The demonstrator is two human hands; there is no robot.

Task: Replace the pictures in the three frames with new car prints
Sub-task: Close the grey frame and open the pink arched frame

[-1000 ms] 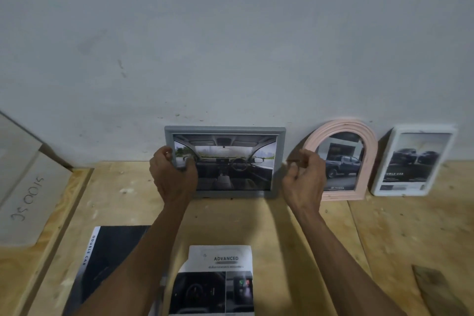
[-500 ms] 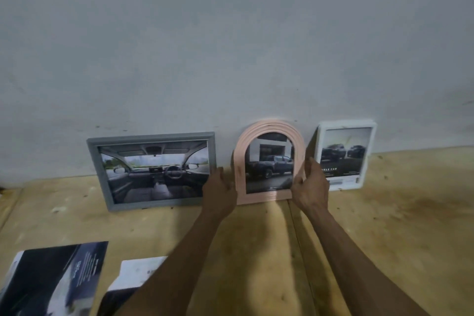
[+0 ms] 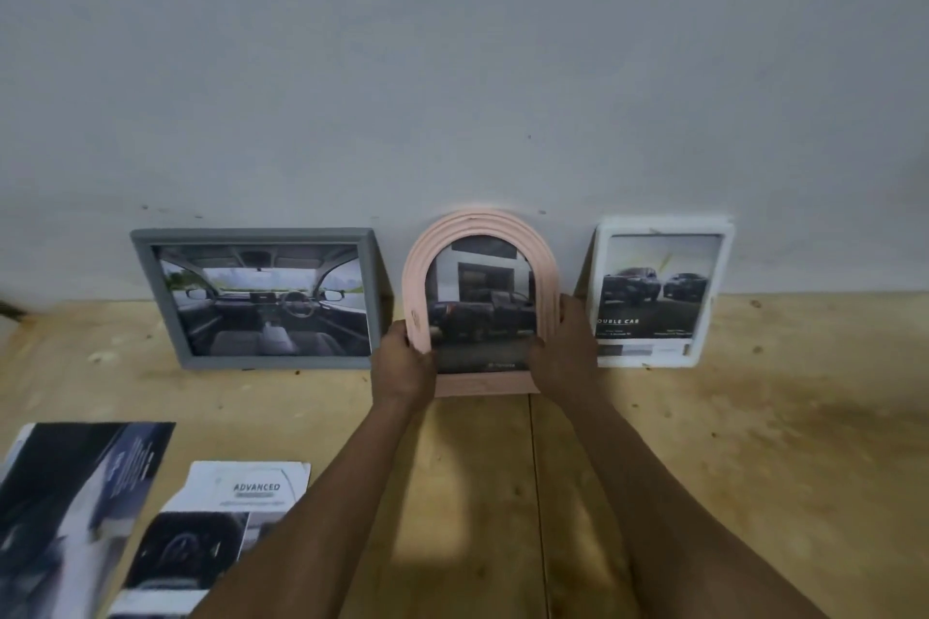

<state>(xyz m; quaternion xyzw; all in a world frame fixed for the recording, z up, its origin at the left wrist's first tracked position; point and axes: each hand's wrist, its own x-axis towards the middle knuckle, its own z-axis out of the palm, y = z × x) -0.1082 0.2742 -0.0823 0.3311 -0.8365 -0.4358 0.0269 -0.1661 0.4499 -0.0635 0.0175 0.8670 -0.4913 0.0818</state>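
Both hands are clamped on the pink arched frame [image 3: 480,302], one at each lower side: my left hand [image 3: 402,367] wraps the left edge with the thumb on the front, and my right hand [image 3: 565,352] grips the right edge the same way. Holding it low on both sides lets me keep it upright and square it against the wall [image 3: 452,65] without covering the print. It stands on the wooden table [image 3: 754,442] at the far edge, between the grey frame [image 3: 256,299] on the left and the white frame [image 3: 661,292] on the right, near both but touching neither. All three lean back on the wall and show car pictures, so I judge the swapping mostly done and this as final straightening. Loose prints [image 3: 221,533] lie flat near me on the left, out of the way.
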